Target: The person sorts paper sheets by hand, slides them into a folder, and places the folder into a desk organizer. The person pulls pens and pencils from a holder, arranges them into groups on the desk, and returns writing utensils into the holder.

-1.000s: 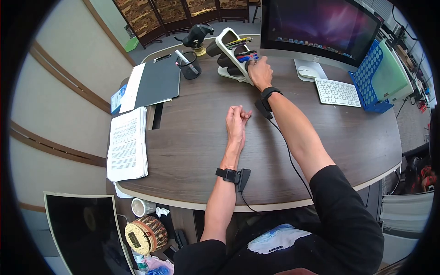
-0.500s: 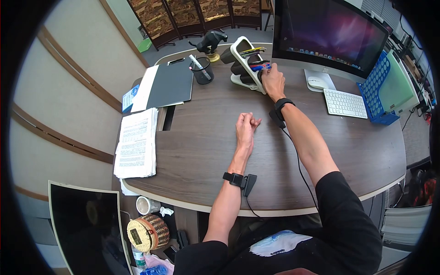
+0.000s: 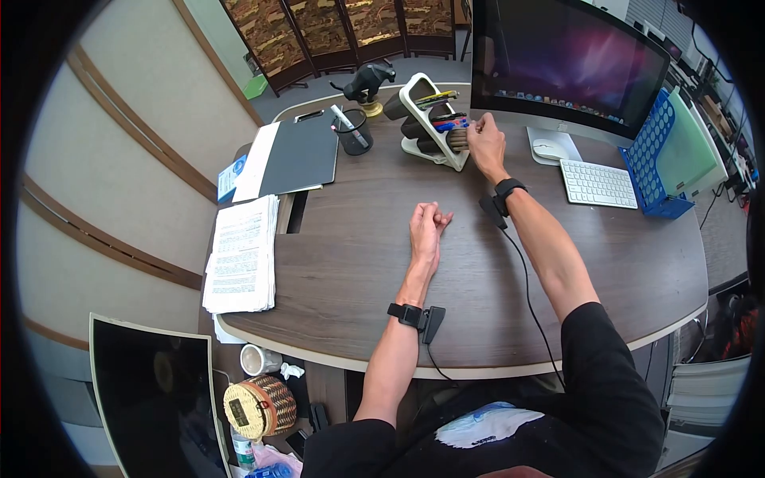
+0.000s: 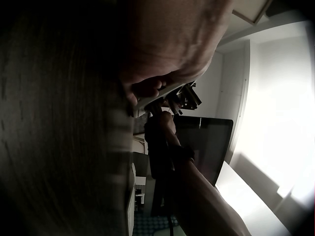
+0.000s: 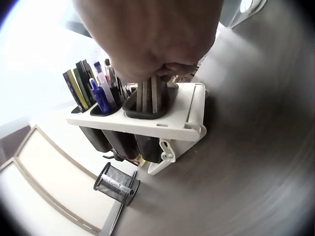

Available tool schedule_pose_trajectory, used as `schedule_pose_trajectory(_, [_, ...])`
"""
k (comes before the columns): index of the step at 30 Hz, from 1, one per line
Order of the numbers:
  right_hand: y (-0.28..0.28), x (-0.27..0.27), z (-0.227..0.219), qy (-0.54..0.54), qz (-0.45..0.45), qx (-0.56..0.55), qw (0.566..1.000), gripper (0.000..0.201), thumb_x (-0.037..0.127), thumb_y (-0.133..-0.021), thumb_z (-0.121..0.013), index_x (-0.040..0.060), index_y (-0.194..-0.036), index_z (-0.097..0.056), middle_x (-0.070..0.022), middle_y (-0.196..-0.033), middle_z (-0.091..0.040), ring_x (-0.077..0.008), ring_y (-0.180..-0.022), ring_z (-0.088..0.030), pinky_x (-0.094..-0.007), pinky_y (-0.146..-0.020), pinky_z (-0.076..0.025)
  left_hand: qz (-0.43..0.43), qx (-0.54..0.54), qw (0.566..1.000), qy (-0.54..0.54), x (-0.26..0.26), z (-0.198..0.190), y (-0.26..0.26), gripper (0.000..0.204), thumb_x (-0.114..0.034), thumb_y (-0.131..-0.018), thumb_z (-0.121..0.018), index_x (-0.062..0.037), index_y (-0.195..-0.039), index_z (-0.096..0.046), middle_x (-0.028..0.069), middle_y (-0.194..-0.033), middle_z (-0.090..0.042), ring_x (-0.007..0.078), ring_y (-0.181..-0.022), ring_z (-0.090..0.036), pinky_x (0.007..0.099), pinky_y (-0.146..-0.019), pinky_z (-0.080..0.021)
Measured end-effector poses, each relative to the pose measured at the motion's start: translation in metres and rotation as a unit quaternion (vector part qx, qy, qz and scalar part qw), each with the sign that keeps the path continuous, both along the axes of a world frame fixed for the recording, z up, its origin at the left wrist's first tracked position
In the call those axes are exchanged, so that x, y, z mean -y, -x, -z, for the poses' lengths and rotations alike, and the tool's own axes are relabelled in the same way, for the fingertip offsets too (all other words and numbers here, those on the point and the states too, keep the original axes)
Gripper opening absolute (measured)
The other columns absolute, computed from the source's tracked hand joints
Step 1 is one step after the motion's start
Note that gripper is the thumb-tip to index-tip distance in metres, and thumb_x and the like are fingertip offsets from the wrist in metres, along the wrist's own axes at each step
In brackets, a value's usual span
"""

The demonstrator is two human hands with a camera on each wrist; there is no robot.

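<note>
Right hand (image 3: 488, 146) pinches brown strips (image 5: 147, 98) seated in white organizer (image 5: 184, 108) near desk's (image 3: 351, 271) far edge; left hand (image 3: 426, 231), loosely curled, lies between organizer and near edge.

1. White organizer (image 5: 147, 128): slanted frame with three dark cups (image 5: 148, 146), standing toward one o'clock in the head view.
2. Flat brown strips (image 5: 155, 98): upright side by side, lower ends inside the cup at the organizer's five o'clock end, tops hidden.
</note>
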State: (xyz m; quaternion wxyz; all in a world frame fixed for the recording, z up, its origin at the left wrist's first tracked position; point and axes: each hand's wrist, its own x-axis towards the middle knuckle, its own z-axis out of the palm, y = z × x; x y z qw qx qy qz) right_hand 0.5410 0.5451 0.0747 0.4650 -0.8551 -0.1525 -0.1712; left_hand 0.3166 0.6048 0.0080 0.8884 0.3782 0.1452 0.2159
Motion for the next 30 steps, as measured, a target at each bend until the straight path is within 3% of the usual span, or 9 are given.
schedule_pose_trajectory(8, [-0.001,0.089,-0.009,-0.042,0.004,0.043,0.998,0.031,0.035,-0.1,-0.064,0.0039,-0.098,-0.059,-0.0252,-0.078,-0.069,-0.0473,-0.08,-0.069,-0.0525,-0.077,-0.052,0.0,0.002,1.0,0.012,-0.001,0.003,-0.001,0.02,-0.016,-0.107,-0.059,-0.011,-0.091,-0.049,0.0001,-0.081,-0.047,0.0122,-0.076,-0.052,0.05,-0.113,-0.052])
schedule_pose_trajectory(9, [0.0,0.102,-0.005,-0.046,0.0,0.067,0.997,0.034,0.036,-0.1,-0.066,0.0031,-0.098,-0.058,-0.0229,-0.075,-0.066,-0.0399,-0.073,-0.066,-0.0493,-0.074,-0.052,-0.003,0.001,1.0,0.019,-0.002,0.003,-0.002,0.019,-0.015,-0.107,-0.059,-0.0104,-0.092,-0.05,0.0003,-0.081,-0.047,0.0126,-0.076,-0.052,0.0507,-0.112,-0.053])
schedule_pose_trajectory(10, [0.003,0.117,0.001,-0.042,0.006,0.06,0.997,0.034,0.036,-0.1,-0.066,0.0031,-0.098,-0.058,-0.0229,-0.075,-0.066,-0.0399,-0.073,-0.066,-0.0493,-0.074,-0.052,0.002,-0.007,1.0,0.023,-0.002,0.004,-0.003,0.019,-0.015,-0.107,-0.059,-0.0104,-0.092,-0.05,0.0003,-0.081,-0.047,0.0126,-0.076,-0.052,0.0507,-0.112,-0.053])
schedule_pose_trajectory(12, [0.016,0.149,0.01,-0.046,-0.02,-0.069,0.996,0.037,0.038,-0.099,-0.067,0.0026,-0.097,-0.056,-0.0224,-0.076,-0.066,-0.0339,-0.071,-0.064,-0.0465,-0.073,-0.051,-0.006,0.001,1.0,0.02,-0.002,0.006,-0.003,0.018,-0.014,-0.107,-0.059,-0.0099,-0.092,-0.05,0.0006,-0.08,-0.048,0.0129,-0.076,-0.052,0.0508,-0.111,-0.054])
schedule_pose_trajectory(13, [0.015,0.163,0.026,-0.056,-0.038,-0.083,0.994,0.036,0.036,-0.1,-0.068,0.0026,-0.093,-0.055,-0.014,-0.073,-0.063,-0.0224,-0.066,-0.057,-0.041,-0.067,-0.049,-0.008,0.001,1.0,0.013,-0.002,0.006,-0.004,0.017,-0.013,-0.106,-0.059,-0.0091,-0.093,-0.05,0.0011,-0.08,-0.048,0.0135,-0.076,-0.052,0.0504,-0.11,-0.055])
schedule_pose_trajectory(14, [0.026,0.175,0.03,-0.052,-0.031,-0.092,0.994,0.036,0.036,-0.1,-0.068,0.0026,-0.093,-0.055,-0.014,-0.073,-0.063,-0.0224,-0.066,-0.057,-0.041,-0.067,-0.049,-0.003,-0.008,1.0,0.018,-0.001,0.007,-0.003,0.017,-0.013,-0.106,-0.059,-0.0091,-0.093,-0.05,0.0011,-0.08,-0.048,0.0135,-0.076,-0.052,0.0504,-0.11,-0.055])
schedule_pose_trajectory(16, [0.058,0.192,0.021,-0.126,-0.1,-0.204,0.966,0.033,0.032,-0.102,-0.067,0.0033,-0.091,-0.055,-0.005,-0.071,-0.058,-0.0145,-0.068,-0.052,-0.0358,-0.065,-0.046,-0.008,0.004,1.0,0.019,-0.002,0.006,-0.003,0.016,-0.014,-0.107,-0.059,-0.0086,-0.093,-0.051,0.0014,-0.08,-0.048,0.0136,-0.076,-0.052,0.05,-0.11,-0.055])
schedule_pose_trajectory(17, [0.072,0.197,0.019,-0.108,-0.107,-0.191,0.97,0.032,0.029,-0.104,-0.066,0.0038,-0.089,-0.054,0.001,-0.072,-0.053,-0.0097,-0.071,-0.049,-0.0326,-0.064,-0.043,-0.005,0.004,1.0,0.019,-0.002,0.006,-0.003,0.016,-0.014,-0.107,-0.058,-0.008,-0.094,-0.051,0.0017,-0.08,-0.048,0.014,-0.076,-0.052,0.05,-0.11,-0.055])
schedule_pose_trajectory(30, [0.138,0.233,0.03,0.024,-0.094,-0.135,0.986,0.033,0.033,-0.106,-0.063,0.0019,-0.099,-0.056,-0.011,-0.07,-0.06,-0.0165,-0.065,-0.053,-0.0386,-0.062,-0.045,-0.001,-0.003,1.0,0.001,-0.001,0.0,0.0,0.02,-0.016,-0.107,-0.059,-0.0083,-0.091,-0.05,0.0025,-0.084,-0.046,0.014,-0.079,-0.051,0.0478,-0.113,-0.055])
